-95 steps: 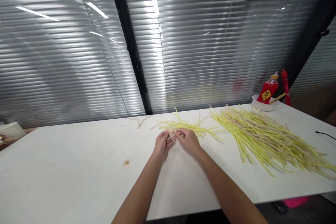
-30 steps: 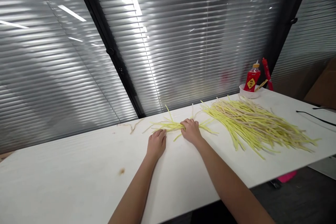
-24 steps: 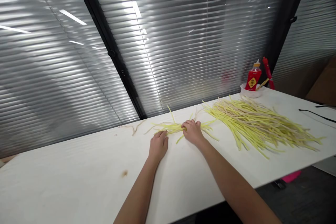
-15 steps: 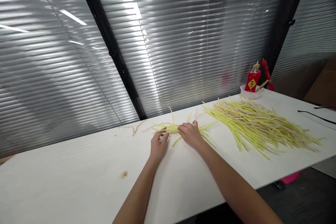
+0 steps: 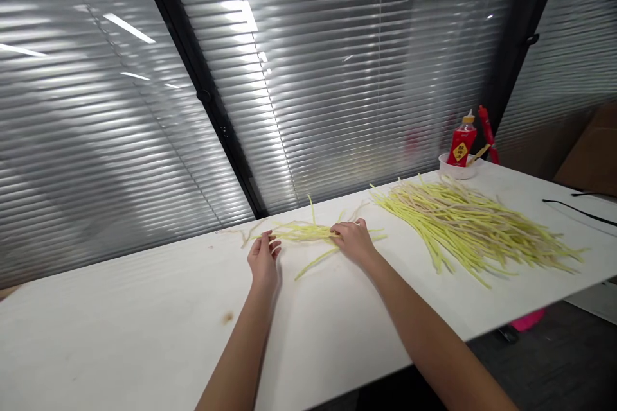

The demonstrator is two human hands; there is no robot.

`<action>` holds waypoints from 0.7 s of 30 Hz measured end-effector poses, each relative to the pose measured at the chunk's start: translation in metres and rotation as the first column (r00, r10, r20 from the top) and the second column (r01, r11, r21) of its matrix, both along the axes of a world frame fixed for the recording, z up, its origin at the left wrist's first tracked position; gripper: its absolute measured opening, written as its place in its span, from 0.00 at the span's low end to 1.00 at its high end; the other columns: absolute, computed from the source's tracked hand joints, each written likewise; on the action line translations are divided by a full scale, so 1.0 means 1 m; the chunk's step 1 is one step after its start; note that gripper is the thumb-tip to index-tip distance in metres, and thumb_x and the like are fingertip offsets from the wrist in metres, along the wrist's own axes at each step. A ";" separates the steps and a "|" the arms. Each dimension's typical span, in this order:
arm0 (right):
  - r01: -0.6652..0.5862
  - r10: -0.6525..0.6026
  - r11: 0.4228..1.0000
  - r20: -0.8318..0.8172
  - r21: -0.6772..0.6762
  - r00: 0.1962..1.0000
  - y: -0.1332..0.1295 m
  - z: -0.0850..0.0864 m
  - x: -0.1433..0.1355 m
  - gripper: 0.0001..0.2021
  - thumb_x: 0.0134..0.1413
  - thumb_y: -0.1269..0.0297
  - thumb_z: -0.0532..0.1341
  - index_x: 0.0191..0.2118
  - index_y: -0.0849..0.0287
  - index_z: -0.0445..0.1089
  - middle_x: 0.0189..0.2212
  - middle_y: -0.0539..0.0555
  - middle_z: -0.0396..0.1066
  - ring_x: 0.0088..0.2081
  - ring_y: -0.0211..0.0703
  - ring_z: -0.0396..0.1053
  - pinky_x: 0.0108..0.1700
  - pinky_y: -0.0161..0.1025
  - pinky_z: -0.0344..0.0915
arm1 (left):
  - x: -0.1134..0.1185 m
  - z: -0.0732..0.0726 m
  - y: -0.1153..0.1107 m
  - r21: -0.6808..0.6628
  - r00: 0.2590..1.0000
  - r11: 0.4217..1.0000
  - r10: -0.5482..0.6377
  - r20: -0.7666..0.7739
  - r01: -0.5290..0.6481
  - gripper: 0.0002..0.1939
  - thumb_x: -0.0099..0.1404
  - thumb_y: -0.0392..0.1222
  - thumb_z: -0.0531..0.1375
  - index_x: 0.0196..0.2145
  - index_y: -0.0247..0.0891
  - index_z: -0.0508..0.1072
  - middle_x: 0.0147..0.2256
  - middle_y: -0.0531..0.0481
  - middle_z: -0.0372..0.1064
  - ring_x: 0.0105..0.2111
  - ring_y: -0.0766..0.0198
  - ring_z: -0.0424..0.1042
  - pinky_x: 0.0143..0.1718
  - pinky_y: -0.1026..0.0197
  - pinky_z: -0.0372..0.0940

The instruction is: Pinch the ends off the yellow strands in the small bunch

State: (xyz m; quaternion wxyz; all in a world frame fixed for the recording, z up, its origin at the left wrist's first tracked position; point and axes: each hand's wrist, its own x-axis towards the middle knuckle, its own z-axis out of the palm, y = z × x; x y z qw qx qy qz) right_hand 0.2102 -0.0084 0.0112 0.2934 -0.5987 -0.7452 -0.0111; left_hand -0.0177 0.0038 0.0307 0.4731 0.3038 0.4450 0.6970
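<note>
Two hands, both mine, are at work: my right hand (image 5: 354, 241) curls closed over the right part of a small bunch (image 5: 303, 230) on the white table (image 5: 144, 347); my left hand (image 5: 264, 262) has its fingertips at the left end, though whether they pinch it I cannot tell. Done, as I judge it: these yellow and beige strands lie apart from the large pile (image 5: 472, 225), most running roughly side by side. Left to align: one slanting yellow strand (image 5: 314, 263) and another pointing away from me. Farther out, the pile spreads loose and unsorted to the right, before a red bottle (image 5: 461, 149) in a bowl (image 5: 456, 171).
</note>
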 end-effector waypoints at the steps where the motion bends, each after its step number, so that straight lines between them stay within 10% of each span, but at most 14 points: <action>1: 0.014 -0.014 1.000 -0.001 -0.004 1.000 0.001 0.000 0.001 0.07 0.58 0.64 0.55 0.36 0.54 0.71 0.34 0.51 0.76 0.39 0.40 0.69 0.43 0.42 0.43 | -0.005 0.002 0.001 -0.004 0.999 1.000 0.027 0.020 -0.027 0.14 0.54 0.49 0.64 0.34 0.37 0.73 0.31 0.53 0.67 0.25 0.73 0.68 0.26 0.69 0.61; 11: 0.024 -0.024 1.000 -0.303 -0.005 0.953 0.005 0.002 0.006 0.11 0.55 0.58 0.58 0.43 0.54 0.70 0.30 0.48 0.75 0.30 0.37 0.69 0.46 0.42 0.50 | -0.030 0.007 0.007 -0.140 0.967 0.985 0.134 0.218 -0.105 0.06 0.63 0.42 0.55 0.34 0.40 0.71 0.28 0.54 0.67 0.26 0.72 0.68 0.30 0.65 0.63; 21: 0.012 0.085 0.993 -0.789 0.116 0.608 0.006 0.007 0.002 0.19 0.49 0.53 0.60 0.44 0.59 0.71 0.32 0.53 0.74 0.31 0.40 0.69 0.38 0.38 0.65 | -0.020 0.004 0.005 -0.148 0.981 0.989 0.047 0.190 -0.018 0.06 0.64 0.40 0.55 0.34 0.39 0.71 0.29 0.53 0.68 0.25 0.72 0.68 0.28 0.66 0.62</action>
